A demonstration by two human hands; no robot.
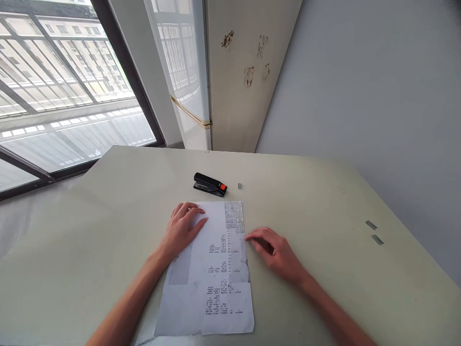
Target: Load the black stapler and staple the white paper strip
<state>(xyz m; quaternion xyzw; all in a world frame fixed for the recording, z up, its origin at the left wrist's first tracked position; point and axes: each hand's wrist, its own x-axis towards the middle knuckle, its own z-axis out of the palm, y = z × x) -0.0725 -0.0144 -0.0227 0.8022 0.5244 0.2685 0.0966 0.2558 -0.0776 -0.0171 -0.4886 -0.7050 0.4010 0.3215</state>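
A printed sheet of paper [201,307] lies on the table, with small lines of text and a grid of boxes at its upper right corner. Its edges look slightly doubled at the bottom, so more than one sheet may be there. My left hand [183,228] rests on the sheet's upper left side, fingers bent and thumb apart. At the right edge of the paper is my right hand [275,252], its fingers bunched and the thumb tip close to them. Whether paper is between those tips is too small to tell. A black stapler [209,184] with an orange-red patch lies just beyond the sheet.
A small grey strip [239,186] lies right of the stapler. Two more grey strips, one [370,225] behind the other [377,240], lie at the table's right side. The pale table [306,192] meets a wall on the right. Windows [61,62] stand at the left.
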